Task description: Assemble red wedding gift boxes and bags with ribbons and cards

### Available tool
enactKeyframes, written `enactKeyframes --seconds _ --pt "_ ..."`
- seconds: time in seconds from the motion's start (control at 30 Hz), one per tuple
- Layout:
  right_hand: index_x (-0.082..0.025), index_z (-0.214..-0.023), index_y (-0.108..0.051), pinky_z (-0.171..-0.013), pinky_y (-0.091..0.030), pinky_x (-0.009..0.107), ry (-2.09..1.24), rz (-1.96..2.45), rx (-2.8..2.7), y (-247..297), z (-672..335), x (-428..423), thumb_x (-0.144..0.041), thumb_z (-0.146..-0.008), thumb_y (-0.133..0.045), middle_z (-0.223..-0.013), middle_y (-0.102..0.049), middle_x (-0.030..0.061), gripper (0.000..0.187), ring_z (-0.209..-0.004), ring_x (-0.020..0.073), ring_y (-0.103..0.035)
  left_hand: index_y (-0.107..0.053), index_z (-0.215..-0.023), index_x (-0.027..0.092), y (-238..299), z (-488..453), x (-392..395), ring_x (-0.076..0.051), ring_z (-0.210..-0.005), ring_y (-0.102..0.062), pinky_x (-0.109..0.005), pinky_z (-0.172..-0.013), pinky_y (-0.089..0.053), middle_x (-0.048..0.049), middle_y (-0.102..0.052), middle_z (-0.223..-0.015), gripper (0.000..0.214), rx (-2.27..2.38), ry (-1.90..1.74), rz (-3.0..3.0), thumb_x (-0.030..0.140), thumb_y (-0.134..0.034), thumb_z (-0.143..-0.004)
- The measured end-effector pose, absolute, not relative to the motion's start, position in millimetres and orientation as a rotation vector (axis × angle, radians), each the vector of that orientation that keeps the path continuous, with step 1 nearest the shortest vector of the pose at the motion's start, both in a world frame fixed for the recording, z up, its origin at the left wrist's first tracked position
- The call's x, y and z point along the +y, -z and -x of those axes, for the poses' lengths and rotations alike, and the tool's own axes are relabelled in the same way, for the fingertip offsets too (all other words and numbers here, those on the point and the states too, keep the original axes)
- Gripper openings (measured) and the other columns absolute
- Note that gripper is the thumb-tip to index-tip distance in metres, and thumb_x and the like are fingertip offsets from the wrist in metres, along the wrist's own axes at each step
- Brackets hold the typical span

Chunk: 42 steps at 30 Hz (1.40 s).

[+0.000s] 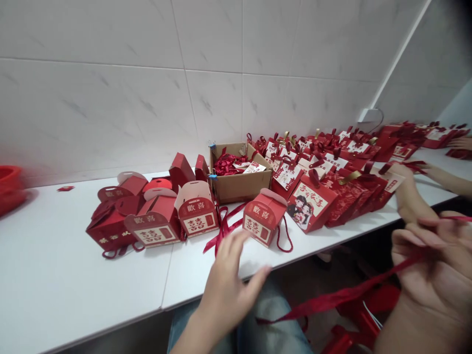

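Note:
My left hand is over the front edge of the table, fingers stretched and thumb apart, with nothing in it. Just beyond its fingertips stands a small red gift box with a rope handle, and loose dark red ribbons lie beside it. At the right edge, my right hand is closed on a red ribbon. The ribbon's long end hangs leftward over my lap, in front of the table. Blur hides part of the right-hand fingers.
More handled gift boxes stand on the left of the white table. An open cardboard box holds ribbons and cards. Rows of red gift bags fill the right. Another person's arms reach in there. A red basin is far left.

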State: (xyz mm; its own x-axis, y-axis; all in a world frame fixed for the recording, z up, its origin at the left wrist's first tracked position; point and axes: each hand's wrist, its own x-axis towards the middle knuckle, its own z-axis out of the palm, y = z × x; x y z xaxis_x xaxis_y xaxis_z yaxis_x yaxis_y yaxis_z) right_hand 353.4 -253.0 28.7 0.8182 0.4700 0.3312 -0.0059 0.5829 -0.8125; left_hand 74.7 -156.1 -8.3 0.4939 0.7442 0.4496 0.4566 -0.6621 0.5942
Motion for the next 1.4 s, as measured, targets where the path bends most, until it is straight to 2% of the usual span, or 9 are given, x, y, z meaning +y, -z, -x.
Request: enactKeyframes --seconds 0.1,0.2,0.3,0.5,0.6,0.7,0.93,1.17,1.4 --pt "-0.024 -0.064 -0.067 -0.051 -0.039 0.025 -0.338 0.815 -0.505 -27.7 -345.8 -243.0 -0.024 -0.061 -0.084 -0.098 -0.062 -0.0018 0.018 -0.058 0.0045 -0.044 -0.025 -0.142 0.018 6.6 -117.9 -122.8 -0.037 -0.136 -0.030 -0.056 -0.107 -0.032 -0.0218 -0.033 -0.143 0.092 1.197 -1.179 -2.265 0.052 -0.072 -0.071" --pt "-0.024 -0.077 -0.070 -0.053 -0.041 0.026 -0.439 0.870 -0.518 -23.6 -345.0 -231.2 -0.027 -0.062 -0.082 -0.088 -0.063 0.0005 0.019 -0.065 0.0103 -0.051 -0.013 -0.145 0.017 19.1 -141.9 -99.4 -0.041 -0.136 -0.029 -0.057 -0.102 -0.037 -0.0252 -0.022 -0.146 0.110 1.223 -1.116 -2.160 0.054 -0.076 -0.064" --pt "-0.021 -0.082 -0.069 -0.050 -0.039 0.025 -0.635 0.879 -0.575 -22.6 -344.4 -222.3 -0.031 -0.067 -0.076 -0.068 -0.058 0.0001 0.019 -0.057 0.0098 -0.050 -0.014 -0.143 0.018 27.6 -136.4 -89.4 -0.035 -0.131 -0.040 -0.051 -0.102 -0.041 -0.0211 -0.031 -0.140 0.101 1.150 -1.163 -2.054 0.045 -0.075 -0.067" --pt "-0.016 -0.052 -0.044 -0.036 -0.023 0.018 -0.962 0.828 -0.716 -21.6 -327.0 -210.1 -0.036 -0.072 -0.072 -0.042 -0.035 -0.0060 0.040 -0.034 0.0028 -0.026 -0.036 -0.132 0.022 1.3 -60.9 -81.4 -0.027 -0.125 -0.050 -0.044 -0.105 -0.041 -0.0143 -0.048 -0.136 0.069 0.830 -0.778 -2.009 0.028 -0.071 -0.073" --pt "-0.016 -0.048 -0.044 -0.040 -0.029 0.018 -0.994 0.871 -0.742 -13.5 -317.1 -202.7 -0.034 -0.073 -0.074 -0.039 -0.035 -0.0051 0.043 -0.035 0.0039 -0.032 -0.039 -0.137 0.029 -16.9 -27.2 -83.1 -0.027 -0.131 -0.046 -0.040 -0.102 -0.046 -0.0089 -0.042 -0.146 0.068 0.768 -0.560 -1.976 0.024 -0.067 -0.076" --pt "-0.015 -0.048 -0.052 -0.045 -0.036 0.019 -1.027 0.917 -0.796 -4.8 -306.6 -196.8 -0.036 -0.070 -0.077 -0.042 -0.044 -0.0018 0.039 -0.041 0.0068 -0.043 -0.040 -0.138 0.031 -24.1 -19.0 -97.7 -0.027 -0.132 -0.044 -0.041 -0.103 -0.045 -0.0074 -0.042 -0.147 0.058 0.825 -0.645 -1.989 0.026 -0.059 -0.083" --pt "-0.015 -0.061 -0.067 -0.062 -0.047 0.023 -0.980 0.947 -0.783 6.8 -274.1 -203.6 -0.040 -0.071 -0.075 -0.059 -0.064 0.0049 0.028 -0.061 0.0141 -0.060 -0.060 -0.096 0.023 -19.2 -54.4 -148.6 -0.029 -0.133 -0.039 -0.048 -0.108 -0.035 -0.0104 -0.043 -0.139 0.013 1.122 -1.175 -2.328 0.031 -0.056 -0.087" --pt "-0.016 -0.047 -0.049 -0.065 -0.044 0.022 -1.105 0.937 -0.741 17.8 -253.3 -211.2 -0.038 -0.072 -0.076 -0.057 -0.062 0.0032 0.043 -0.061 0.0131 -0.060 -0.059 -0.100 0.023 -15.1 -59.8 -150.4 -0.027 -0.131 -0.040 -0.046 -0.107 -0.036 -0.0094 -0.048 -0.135 0.015 1.061 -1.111 -2.306 0.032 -0.058 -0.088" --pt "-0.016 -0.047 -0.049 -0.061 -0.040 0.023 -1.173 0.972 -0.709 23.6 -239.1 -208.6 -0.043 -0.071 -0.076 -0.058 -0.064 0.0037 0.045 -0.059 0.0135 -0.058 -0.058 -0.105 0.025 -18.9 -57.5 -153.1 -0.024 -0.132 -0.038 -0.043 -0.109 -0.034 -0.0069 -0.044 -0.138 0.016 1.059 -1.040 -2.294 0.033 -0.053 -0.091"
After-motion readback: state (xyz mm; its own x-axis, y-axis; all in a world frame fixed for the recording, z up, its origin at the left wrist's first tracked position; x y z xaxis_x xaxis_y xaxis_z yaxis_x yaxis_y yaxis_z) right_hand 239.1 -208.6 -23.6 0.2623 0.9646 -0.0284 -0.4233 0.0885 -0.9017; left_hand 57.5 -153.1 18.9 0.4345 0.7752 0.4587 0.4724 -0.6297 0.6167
